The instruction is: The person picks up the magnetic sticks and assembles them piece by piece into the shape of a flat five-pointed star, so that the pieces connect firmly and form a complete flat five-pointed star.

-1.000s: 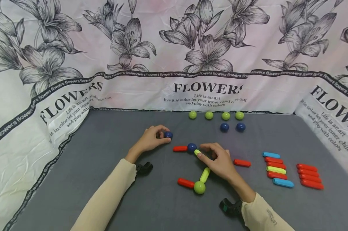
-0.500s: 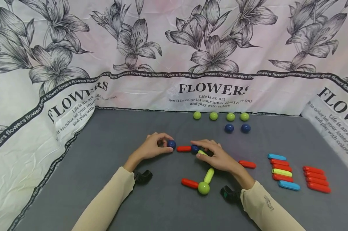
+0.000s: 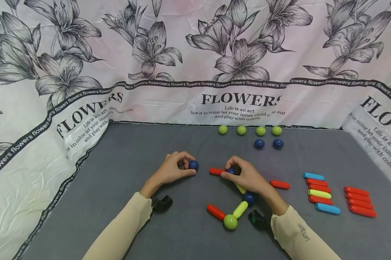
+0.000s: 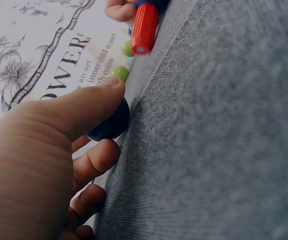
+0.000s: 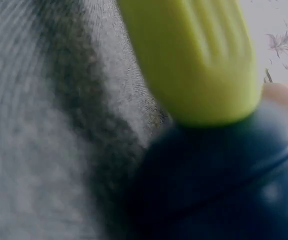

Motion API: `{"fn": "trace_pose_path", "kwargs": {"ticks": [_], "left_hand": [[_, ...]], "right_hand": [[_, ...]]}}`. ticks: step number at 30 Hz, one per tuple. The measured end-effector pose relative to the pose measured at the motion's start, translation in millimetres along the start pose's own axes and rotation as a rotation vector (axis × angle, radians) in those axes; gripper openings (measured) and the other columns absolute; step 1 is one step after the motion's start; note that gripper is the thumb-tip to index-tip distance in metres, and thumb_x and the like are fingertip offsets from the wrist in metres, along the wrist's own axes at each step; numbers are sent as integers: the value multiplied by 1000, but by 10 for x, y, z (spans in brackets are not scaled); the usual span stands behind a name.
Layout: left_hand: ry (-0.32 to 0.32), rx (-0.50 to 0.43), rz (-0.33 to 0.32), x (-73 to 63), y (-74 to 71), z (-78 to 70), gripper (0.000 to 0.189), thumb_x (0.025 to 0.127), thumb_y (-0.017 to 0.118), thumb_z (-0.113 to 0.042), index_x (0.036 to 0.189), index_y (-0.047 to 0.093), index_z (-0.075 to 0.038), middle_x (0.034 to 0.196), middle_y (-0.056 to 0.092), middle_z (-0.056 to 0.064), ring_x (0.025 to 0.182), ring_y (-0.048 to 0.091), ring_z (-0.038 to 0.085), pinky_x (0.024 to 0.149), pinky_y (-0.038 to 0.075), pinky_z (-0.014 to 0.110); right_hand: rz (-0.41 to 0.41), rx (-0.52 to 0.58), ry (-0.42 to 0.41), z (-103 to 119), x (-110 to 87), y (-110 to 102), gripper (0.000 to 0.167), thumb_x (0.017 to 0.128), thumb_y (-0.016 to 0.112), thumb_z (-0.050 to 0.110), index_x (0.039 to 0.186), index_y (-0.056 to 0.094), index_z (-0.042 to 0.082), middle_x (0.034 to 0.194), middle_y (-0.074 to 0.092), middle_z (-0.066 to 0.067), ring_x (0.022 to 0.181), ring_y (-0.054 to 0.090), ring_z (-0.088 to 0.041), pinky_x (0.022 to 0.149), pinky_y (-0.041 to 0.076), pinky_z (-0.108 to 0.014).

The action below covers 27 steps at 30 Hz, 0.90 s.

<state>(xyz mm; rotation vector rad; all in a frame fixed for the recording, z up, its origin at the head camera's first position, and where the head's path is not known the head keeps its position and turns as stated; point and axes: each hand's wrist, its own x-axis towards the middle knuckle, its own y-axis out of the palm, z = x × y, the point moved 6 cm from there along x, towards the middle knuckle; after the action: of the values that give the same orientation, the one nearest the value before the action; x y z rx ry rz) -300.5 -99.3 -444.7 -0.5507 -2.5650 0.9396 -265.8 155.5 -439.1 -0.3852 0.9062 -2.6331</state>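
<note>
In the head view my left hand (image 3: 172, 169) holds a dark blue ball (image 3: 193, 165) between thumb and fingers; the left wrist view shows this ball (image 4: 113, 122) low over the cloth. My right hand (image 3: 249, 177) pinches another blue ball (image 3: 231, 171), from which a red rod (image 3: 216, 172) points left towards the first ball, with a gap between. A yellow-green rod (image 3: 241, 188), partly hidden by the hand, runs down to a further blue ball (image 3: 249, 198). From there a second yellow-green rod (image 3: 240, 209) leads to a green ball (image 3: 230, 221) bearing a red rod (image 3: 215, 212).
One red rod (image 3: 279, 185) lies right of my right hand. Farther right are a column of blue, red and yellow-green rods (image 3: 319, 194) and a stack of red rods (image 3: 359, 202). Green balls (image 3: 241, 130) and two blue balls (image 3: 259, 144) line the grey cloth's (image 3: 143, 144) back.
My right hand has shifted from the yellow-green rod to the blue ball at its end, and the joined pieces have moved right and nearer. My left hand has brought its ball nearer me.
</note>
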Motion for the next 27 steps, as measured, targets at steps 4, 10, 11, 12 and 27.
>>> {"fn": "trace_pose_path", "kwargs": {"ticks": [4,10,11,12,27], "left_hand": [[3,8,2,-1,10,16,35,84,85,-29,114,70,-22,81,61,-7,81,46,14,90,23,39],[4,11,13,-14,17,-4,34,83,85,-30,113,70,-23,81,60,-9,80,46,13,89,23,39],[6,10,16,-18,22,-14,34,83,86,-30,113,70,-23,81,60,-9,80,46,13,89,23,39],[7,11,19,-20,29,-22,34,83,86,-31,113,70,-24,81,60,-9,80,46,12,88,23,39],[33,19,98,-9,266,-218,36,85,83,-38,118,74,-27,76,59,-13,78,45,9,83,23,35]], "right_hand": [[7,-46,-17,-8,-12,11,26,87,82,31,98,64,17,81,56,2,72,48,-10,69,37,-26],[6,-137,-93,1,-24,70,28,90,78,30,117,75,24,95,65,9,91,55,-11,81,28,-35],[-1,-136,-100,3,-29,76,27,91,77,29,117,75,24,96,66,9,93,56,-13,81,28,-35],[-10,-131,-105,6,-32,80,26,91,77,28,117,76,24,96,67,9,94,57,-14,81,28,-35],[-52,-119,-208,51,-78,103,23,92,76,24,115,79,26,82,60,14,78,47,-5,73,22,-31]]}}
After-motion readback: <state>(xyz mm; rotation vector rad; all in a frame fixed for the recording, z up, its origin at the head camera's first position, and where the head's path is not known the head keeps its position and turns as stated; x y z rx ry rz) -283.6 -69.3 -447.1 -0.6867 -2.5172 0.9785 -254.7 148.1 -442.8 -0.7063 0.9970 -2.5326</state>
